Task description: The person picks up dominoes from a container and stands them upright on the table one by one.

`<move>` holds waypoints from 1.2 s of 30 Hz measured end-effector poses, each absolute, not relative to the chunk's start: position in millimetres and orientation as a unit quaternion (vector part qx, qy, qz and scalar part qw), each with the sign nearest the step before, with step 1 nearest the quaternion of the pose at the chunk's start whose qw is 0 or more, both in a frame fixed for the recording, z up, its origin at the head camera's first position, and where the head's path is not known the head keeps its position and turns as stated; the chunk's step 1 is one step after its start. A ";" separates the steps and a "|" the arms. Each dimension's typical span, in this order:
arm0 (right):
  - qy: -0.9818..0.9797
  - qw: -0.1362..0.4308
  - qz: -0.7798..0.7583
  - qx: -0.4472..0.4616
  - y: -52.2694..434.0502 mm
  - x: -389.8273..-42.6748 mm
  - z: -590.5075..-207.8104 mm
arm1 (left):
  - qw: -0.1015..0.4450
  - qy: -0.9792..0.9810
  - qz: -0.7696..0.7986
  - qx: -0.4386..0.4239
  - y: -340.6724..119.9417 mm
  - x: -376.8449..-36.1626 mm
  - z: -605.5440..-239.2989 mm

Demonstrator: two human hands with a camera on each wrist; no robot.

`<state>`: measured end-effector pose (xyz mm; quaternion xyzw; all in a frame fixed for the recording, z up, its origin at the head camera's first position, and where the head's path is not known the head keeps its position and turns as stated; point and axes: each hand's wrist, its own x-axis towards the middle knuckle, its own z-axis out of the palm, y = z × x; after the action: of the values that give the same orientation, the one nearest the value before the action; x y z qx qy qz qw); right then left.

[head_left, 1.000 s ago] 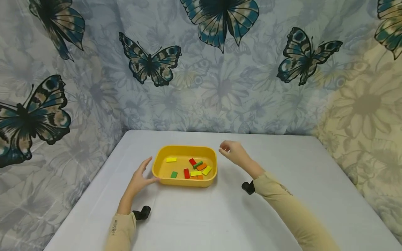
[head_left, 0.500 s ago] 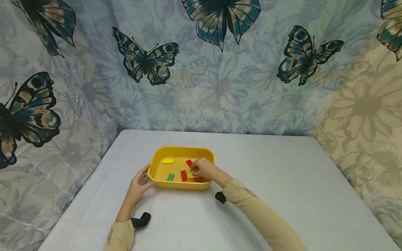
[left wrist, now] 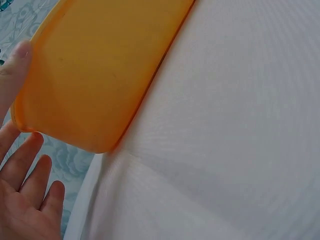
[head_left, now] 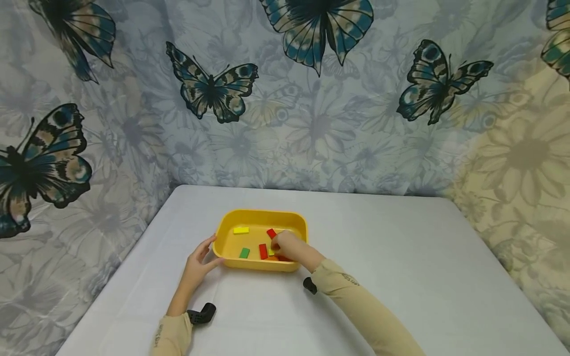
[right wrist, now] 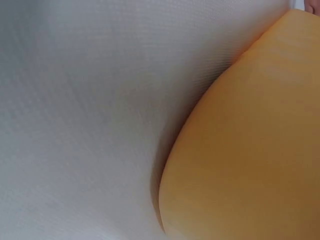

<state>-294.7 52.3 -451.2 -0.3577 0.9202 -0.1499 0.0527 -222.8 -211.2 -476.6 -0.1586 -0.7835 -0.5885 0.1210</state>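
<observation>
A yellow plastic tray (head_left: pixel 258 265) with several small flat blocks stands on the white table. My left hand (head_left: pixel 196 264) touches the tray's left end, thumb at the near corner and fingers farther back, spread and relaxed in the left wrist view. Inside the right part of the tray is my right hand (head_left: pixel 291 244); its fingertips are hidden, as is whatever they touch. Next to it lie a red block (head_left: pixel 263 251), another red block (head_left: pixel 271 233) and partly covered yellow and orange ones. A yellow block (head_left: pixel 241 230) and a green block (head_left: pixel 244 253) lie farther left.
The white cloth-covered table (head_left: pixel 378 257) extends around the tray. Behind it hangs a butterfly-patterned fabric backdrop (head_left: pixel 320 133). Black wrist cameras sit on the left wrist (head_left: pixel 202 313) and right wrist (head_left: pixel 309 285). The right wrist view shows mainly the tray's outer wall (right wrist: pixel 245 150).
My right hand has moved from beyond the tray's right side down into it, over the blocks. My left hand has come against the tray's left end. The loose blocks on the left look unmoved.
</observation>
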 end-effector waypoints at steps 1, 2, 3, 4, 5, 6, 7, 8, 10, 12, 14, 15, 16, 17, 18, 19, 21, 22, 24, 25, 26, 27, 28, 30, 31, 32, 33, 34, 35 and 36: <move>0.919 0.050 -0.142 -0.364 51.9 -295.1 -451.5 | 0.120 -0.785 -0.587 -0.155 -211.6 -222.6 -476.4; 0.919 0.041 -0.129 -0.371 52.6 -296.5 -455.0 | 0.119 -0.788 -0.585 -0.151 -211.8 -222.5 -476.4; 0.913 0.024 -0.126 -0.387 54.1 -307.2 -471.1 | 0.119 -0.790 -0.582 -0.149 -212.0 -222.6 -476.6; 0.911 0.024 -0.124 -0.392 54.7 -314.9 -480.2 | 0.118 -0.792 -0.581 -0.146 -211.7 -222.7 -476.3; 0.913 0.029 -0.121 -0.389 54.9 -320.9 -486.2 | 0.117 -0.794 -0.579 -0.144 -211.2 -222.9 -476.0; 0.907 0.018 -0.126 -0.401 57.2 -330.6 -499.2 | 0.117 -0.796 -0.577 -0.142 -210.6 -223.2 -475.4; 0.910 0.026 -0.127 -0.395 57.6 -335.1 -503.8 | 0.116 -0.797 -0.576 -0.141 -209.9 -223.5 -475.0; 0.911 0.032 -0.127 -0.390 57.6 -337.8 -506.1 | 0.115 -0.798 -0.575 -0.140 -209.3 -223.8 -474.3; 0.916 0.051 -0.128 -0.376 55.0 -330.6 -491.0 | 0.115 -0.801 -0.571 -0.137 -208.8 -223.5 -472.9; 0.918 0.043 -0.114 -0.377 52.8 -318.8 -477.5 | 0.117 -0.803 -0.569 -0.134 -209.4 -222.8 -472.9; 0.924 0.051 -0.098 -0.365 49.1 -304.4 -460.8 | 0.121 -0.803 -0.568 -0.134 -210.7 -222.2 -474.9; 0.926 0.048 -0.095 -0.364 48.6 -300.5 -457.8 | 0.124 -0.802 -0.569 -0.135 -211.3 -222.3 -476.4; 0.928 0.050 -0.092 -0.358 48.0 -297.2 -454.7 | 0.126 -0.801 -0.569 -0.139 -211.7 -222.6 -477.9; 0.931 0.055 -0.091 -0.350 47.7 -295.2 -453.1 | 0.126 -0.797 -0.573 -0.141 -212.8 -223.9 -481.2; 0.932 0.055 -0.091 -0.347 48.1 -294.0 -452.5 | 0.126 -0.795 -0.576 -0.142 -213.8 -225.5 -484.7; 0.933 0.057 -0.096 -0.341 48.7 -292.7 -451.7 | 0.124 -0.792 -0.581 -0.142 -214.7 -227.2 -488.4; 0.934 0.065 -0.111 -0.334 50.9 -292.6 -450.3 | 0.118 -0.790 -0.586 -0.137 -216.4 -230.9 -495.3; 0.932 0.070 -0.124 -0.332 52.0 -292.9 -450.2 | 0.115 -0.788 -0.589 -0.133 -217.5 -232.3 -498.9; 0.927 0.074 -0.156 -0.332 54.9 -293.6 -448.8 | 0.106 -0.787 -0.596 -0.122 -218.9 -234.2 -504.2; 0.923 0.078 -0.180 -0.331 56.8 -294.2 -447.9 | 0.103 -0.786 -0.598 -0.118 -218.9 -234.6 -505.1; 0.918 0.078 -0.206 -0.331 59.1 -294.5 -446.0 | 0.102 -0.787 -0.598 -0.116 -218.7 -234.8 -505.3; 0.911 0.078 -0.234 -0.330 61.6 -294.9 -444.2 | 0.100 -0.787 -0.597 -0.116 -218.3 -234.8 -505.1; 0.904 0.077 -0.261 -0.329 64.2 -295.6 -442.7 | 0.098 -0.785 -0.600 -0.116 -217.7 -234.7 -504.1; 0.889 0.075 -0.310 -0.328 69.7 -297.1 -438.8 | 0.098 -0.782 -0.604 -0.119 -215.3 -232.9 -498.4; 0.883 0.075 -0.332 -0.324 72.6 -297.9 -437.1 | 0.099 -0.781 -0.604 -0.121 -214.1 -231.8 -495.1; 0.876 0.073 -0.353 -0.321 75.5 -298.8 -435.5 | 0.099 -0.780 -0.606 -0.122 -213.0 -230.5 -491.6; 0.870 0.072 -0.372 -0.317 78.4 -299.8 -434.5 | 0.098 -0.780 -0.606 -0.122 -211.8 -228.9 -488.0; 0.864 0.069 -0.387 -0.315 81.6 -300.8 -433.5 | 0.099 -0.779 -0.607 -0.121 -210.7 -227.3 -484.6; 0.858 0.066 -0.404 -0.312 85.0 -301.4 -432.7 | 0.099 -0.780 -0.607 -0.120 -209.7 -225.8 -481.7; 0.852 0.062 -0.418 -0.310 88.6 -302.0 -432.2 | 0.098 -0.781 -0.605 -0.118 -209.2 -224.7 -480.0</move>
<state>-302.0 88.6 -432.2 -0.3097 0.8515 -0.4185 0.0623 -224.7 -209.2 -480.0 -0.1176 -0.7812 -0.6052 0.0984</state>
